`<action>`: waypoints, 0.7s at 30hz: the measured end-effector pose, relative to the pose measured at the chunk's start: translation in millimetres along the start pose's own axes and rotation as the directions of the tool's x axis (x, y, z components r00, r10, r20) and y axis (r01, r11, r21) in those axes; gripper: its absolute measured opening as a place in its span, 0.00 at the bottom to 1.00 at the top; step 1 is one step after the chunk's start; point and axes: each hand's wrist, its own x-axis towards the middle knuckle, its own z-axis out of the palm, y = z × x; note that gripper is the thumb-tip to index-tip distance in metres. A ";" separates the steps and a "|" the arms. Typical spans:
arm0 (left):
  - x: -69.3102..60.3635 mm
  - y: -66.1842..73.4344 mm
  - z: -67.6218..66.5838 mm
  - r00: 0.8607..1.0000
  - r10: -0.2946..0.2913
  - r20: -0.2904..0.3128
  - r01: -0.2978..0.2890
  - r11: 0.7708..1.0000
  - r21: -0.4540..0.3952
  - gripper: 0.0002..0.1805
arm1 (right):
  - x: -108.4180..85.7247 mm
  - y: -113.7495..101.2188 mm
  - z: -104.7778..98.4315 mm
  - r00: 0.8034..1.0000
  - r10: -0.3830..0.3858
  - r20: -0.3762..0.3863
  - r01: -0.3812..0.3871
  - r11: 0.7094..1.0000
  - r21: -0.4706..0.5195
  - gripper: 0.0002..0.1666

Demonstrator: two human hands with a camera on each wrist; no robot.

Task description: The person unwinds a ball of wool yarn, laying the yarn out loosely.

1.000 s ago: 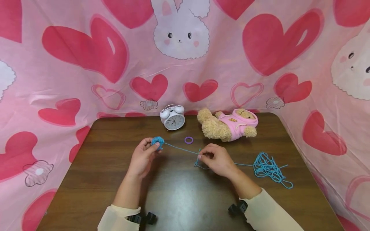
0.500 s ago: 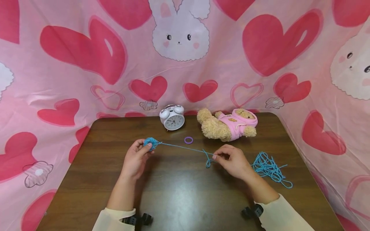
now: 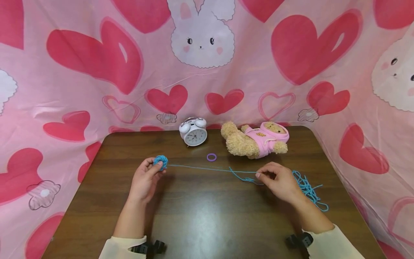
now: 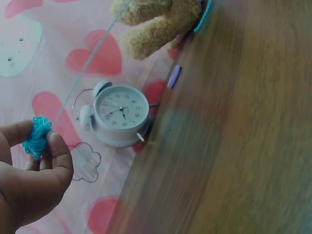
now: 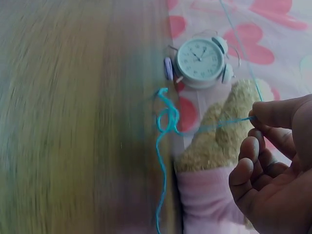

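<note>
A small wound ball of blue yarn [image 3: 160, 162] is pinched between the thumb and fingers of my left hand [image 3: 144, 180], over the table's left half. From it a thin strand [image 3: 207, 168] runs nearly straight to my right hand [image 3: 280, 181], whose thumb and index finger pinch it. In the right wrist view a loose, looped piece of the yarn [image 5: 168, 117] dangles from that pinch. Partly behind my right wrist, a tangled heap of blue yarn [image 3: 307, 187] lies on the table.
A white twin-bell alarm clock [image 3: 193, 132] stands at the table's back edge. Right of it a teddy bear [image 3: 255, 140] in a pink hoodie lies on its back. Between them and my hands is a purple ring [image 3: 211, 157] on the wooden table [image 3: 200, 216].
My right hand has moved right with the strand, and my left hand has drifted left with the ball. The strand between them is longer. Clock, bear and ring have stayed put.
</note>
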 end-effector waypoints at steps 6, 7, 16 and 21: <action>-0.5 2.9 -7.2 1.000 0.007 -0.008 -0.006 1.000 0.011 0.10 | -7.7 7.8 -16.3 0.999 0.012 -0.039 -0.013 0.999 -0.038 0.02; -0.7 3.4 -8.0 1.000 0.007 -0.007 -0.007 1.000 0.014 0.10 | -9.3 8.7 -19.2 0.999 0.017 -0.047 -0.020 0.999 -0.046 0.02; -2.9 5.4 -16.6 0.999 -0.004 -0.033 0.004 1.000 0.022 0.12 | -22.4 18.7 -41.3 0.993 0.057 -0.100 -0.068 0.992 -0.108 0.03; -3.0 6.8 -21.5 0.999 0.007 -0.032 -0.007 1.000 0.002 0.11 | -29.0 26.6 -54.9 0.989 0.067 -0.131 -0.084 0.988 -0.131 0.01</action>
